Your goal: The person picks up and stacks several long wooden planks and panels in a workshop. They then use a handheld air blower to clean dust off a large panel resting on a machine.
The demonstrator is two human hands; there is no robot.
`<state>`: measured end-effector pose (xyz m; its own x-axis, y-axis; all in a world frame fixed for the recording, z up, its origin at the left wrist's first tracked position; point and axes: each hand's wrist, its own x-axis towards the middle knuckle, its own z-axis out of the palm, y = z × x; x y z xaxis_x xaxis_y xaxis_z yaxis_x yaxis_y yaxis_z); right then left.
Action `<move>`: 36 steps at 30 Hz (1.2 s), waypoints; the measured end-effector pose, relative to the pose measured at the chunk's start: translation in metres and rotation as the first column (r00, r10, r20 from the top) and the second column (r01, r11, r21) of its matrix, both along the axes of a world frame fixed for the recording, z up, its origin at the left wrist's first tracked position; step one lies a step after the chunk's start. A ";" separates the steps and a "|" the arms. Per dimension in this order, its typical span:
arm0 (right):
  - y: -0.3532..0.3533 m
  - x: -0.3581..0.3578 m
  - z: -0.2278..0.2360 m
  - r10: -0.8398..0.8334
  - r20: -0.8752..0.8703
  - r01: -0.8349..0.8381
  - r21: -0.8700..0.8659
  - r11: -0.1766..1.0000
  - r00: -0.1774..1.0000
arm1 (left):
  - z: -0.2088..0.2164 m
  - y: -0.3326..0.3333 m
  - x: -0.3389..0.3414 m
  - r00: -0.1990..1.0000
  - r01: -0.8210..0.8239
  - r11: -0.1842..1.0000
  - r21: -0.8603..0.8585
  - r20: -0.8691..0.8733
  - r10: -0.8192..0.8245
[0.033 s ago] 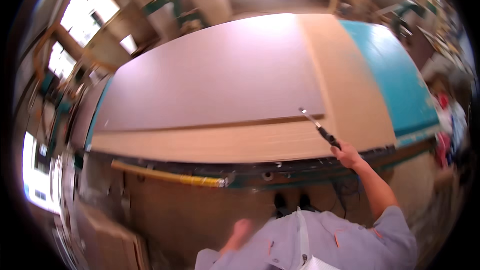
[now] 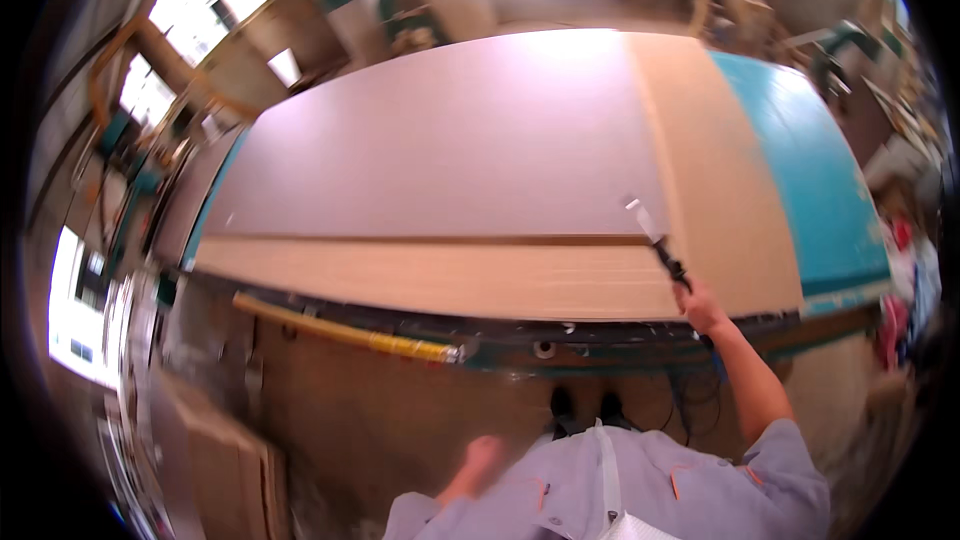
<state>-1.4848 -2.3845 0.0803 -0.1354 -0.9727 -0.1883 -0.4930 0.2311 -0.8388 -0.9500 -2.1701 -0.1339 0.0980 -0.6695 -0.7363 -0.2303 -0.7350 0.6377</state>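
Observation:
My right hand [image 2: 703,308] is wrapped round the black handle of a slim hand tool [image 2: 669,262] with a shiny metal front part. Its kind is not plain to me. The tool points away from me, over the near right corner of a large greyish-mauve panel [image 2: 450,140]; whether its tip touches the panel I cannot tell. That panel lies flat on a bigger tan board [image 2: 430,275], which shows along the near edge and at the right. Low in front of my body, away from the boards, is my left hand [image 2: 486,454], its fingers smeared by motion.
The boards rest on a bench with a turquoise surface [image 2: 800,150] at the right. A yellow bar [image 2: 345,328] runs along the bench's near left edge. Brown panels [image 2: 225,470] stand at the lower left, and cables [image 2: 700,405] hang beneath the bench. Machinery [image 2: 410,20] stands beyond it.
The whole view has shifted slightly, so the boards appear farther right. Relative to the panel's near right corner, the tool's tip has moved a little farther from me. My right hand keeps its grip.

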 end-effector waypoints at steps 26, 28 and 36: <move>-0.081 0.471 0.005 0.245 0.413 -0.307 0.089 0.947 0.877 | -0.064 0.406 0.190 0.701 -0.700 0.713 0.029 0.215 0.680; -0.113 0.476 -0.004 0.108 0.432 -0.141 0.047 0.989 0.895 | -0.047 0.426 0.223 0.709 -0.665 0.746 -0.027 0.291 0.642; -0.139 0.636 0.003 0.286 0.346 -0.305 0.002 0.952 0.893 | -0.072 0.476 0.288 0.377 0.434 0.895 0.104 0.881 -0.285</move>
